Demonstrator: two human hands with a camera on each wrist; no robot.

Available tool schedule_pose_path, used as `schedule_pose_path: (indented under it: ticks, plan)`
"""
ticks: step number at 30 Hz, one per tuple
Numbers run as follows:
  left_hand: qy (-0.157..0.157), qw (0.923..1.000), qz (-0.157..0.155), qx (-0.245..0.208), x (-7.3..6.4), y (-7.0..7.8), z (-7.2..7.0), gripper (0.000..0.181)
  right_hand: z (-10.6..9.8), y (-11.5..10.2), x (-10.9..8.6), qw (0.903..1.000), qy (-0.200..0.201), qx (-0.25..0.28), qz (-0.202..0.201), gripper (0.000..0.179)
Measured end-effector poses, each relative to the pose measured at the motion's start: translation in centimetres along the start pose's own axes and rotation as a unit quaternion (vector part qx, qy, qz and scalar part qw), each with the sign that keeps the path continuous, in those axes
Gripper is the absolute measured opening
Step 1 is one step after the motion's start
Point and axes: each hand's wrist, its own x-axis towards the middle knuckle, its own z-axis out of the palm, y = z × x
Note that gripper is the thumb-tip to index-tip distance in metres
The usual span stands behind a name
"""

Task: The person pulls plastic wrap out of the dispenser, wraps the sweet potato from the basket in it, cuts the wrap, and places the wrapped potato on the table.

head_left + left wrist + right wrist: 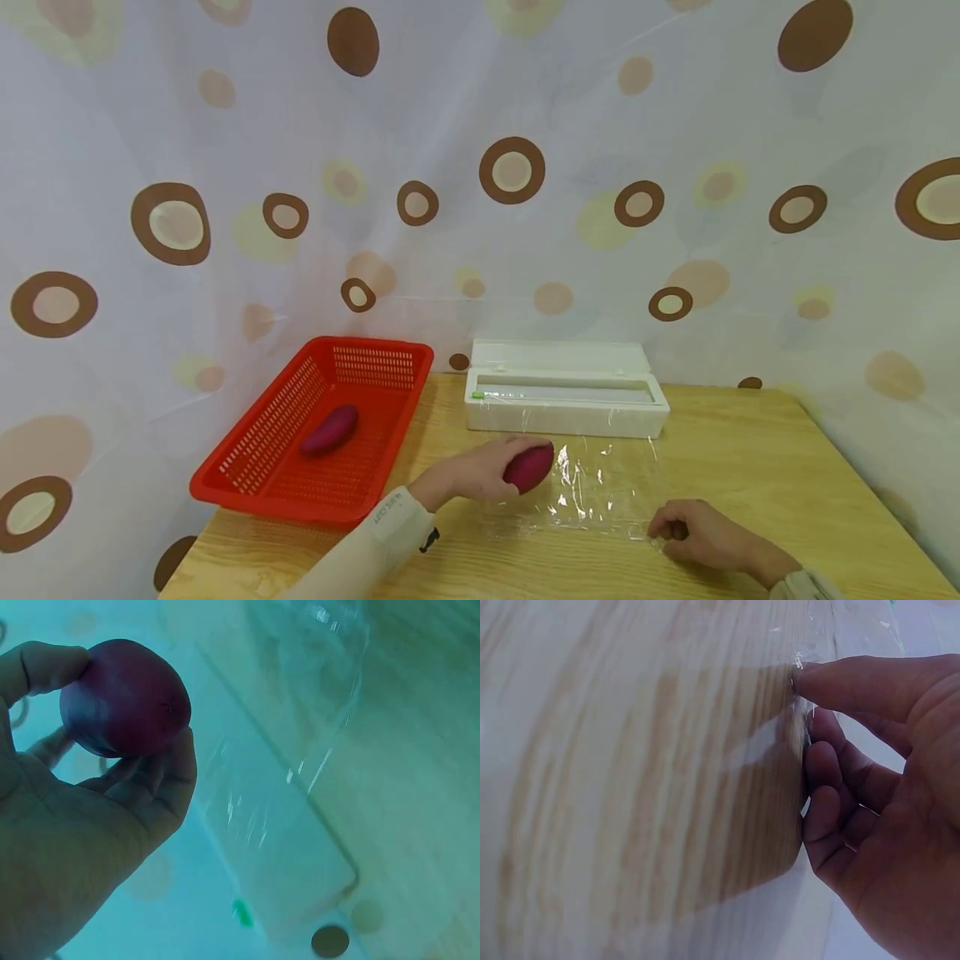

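Note:
My left hand [480,473] grips a purple sweet potato [529,468], with the thumb on one side and the fingers curled round the other. Seen end-on in the left wrist view, the sweet potato [127,697] looks round. It is over the left part of a sheet of clear plastic wrap [592,492], which spreads over the table in front of the white box. At the sheet's near right corner, my right hand [701,533] pinches the edge of the wrap between thumb and fingers. The right wrist view shows the hand [885,772] low against the wood.
A red plastic basket [408,417] stands on the left, with another purple sweet potato [330,430] in it. Behind the wrap is a white box [566,419] with its lid raised and a roll inside. A patterned curtain [480,100] hangs behind the wooden table [757,467].

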Motion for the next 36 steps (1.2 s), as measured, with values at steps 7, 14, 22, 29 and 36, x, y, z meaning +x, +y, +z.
schedule_pose_path:
  ticks: [7,14,22,29,36]
  plan:
    - [-0.044,0.9963,0.055,0.048,2.9,0.5,3.4,0.078,-0.1,-0.2,-0.1,1.0000,0.001,-0.005,0.005,0.015]
    - [-0.048,0.9864,0.092,0.128,4.6,1.3,5.1,0.069,0.0,-0.2,0.0,0.9999,-0.004,0.002,0.009,0.016]
    - [-0.045,0.9897,0.080,0.110,5.4,1.4,5.8,0.063,-0.2,-0.3,0.1,0.9995,-0.009,0.002,0.030,0.012]
    - [-0.046,0.9915,0.065,0.104,5.3,1.0,5.9,0.065,0.2,-0.3,0.4,0.9995,0.016,-0.022,0.016,0.008]
    - [-0.005,0.9789,0.042,0.200,5.2,1.3,7.0,0.066,0.7,-0.5,0.8,0.9957,0.052,-0.076,0.004,0.015]
